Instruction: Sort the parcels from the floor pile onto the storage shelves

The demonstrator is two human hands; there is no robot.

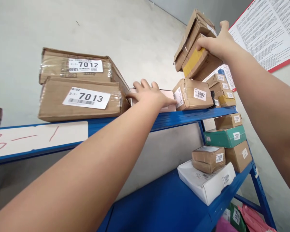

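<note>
On the top blue shelf (183, 117), boxes 7012 (74, 66) and 7013 (79, 100) are stacked at left, box 7002 (192, 94) at right; between them lies a flat pink box (169, 96). The left hand (149, 93) rests flat on it, fingers spread, gripping nothing. The right hand (218, 42) is closed on a taped cardboard parcel (195, 48) (yellow tape on one end), held tilted above 7002, long axis slanting up to the right. Lower shelves carry a green box (224, 137) and a white one (205, 182).

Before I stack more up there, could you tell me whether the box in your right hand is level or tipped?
Tipped: the box slants in the right hand.
</note>
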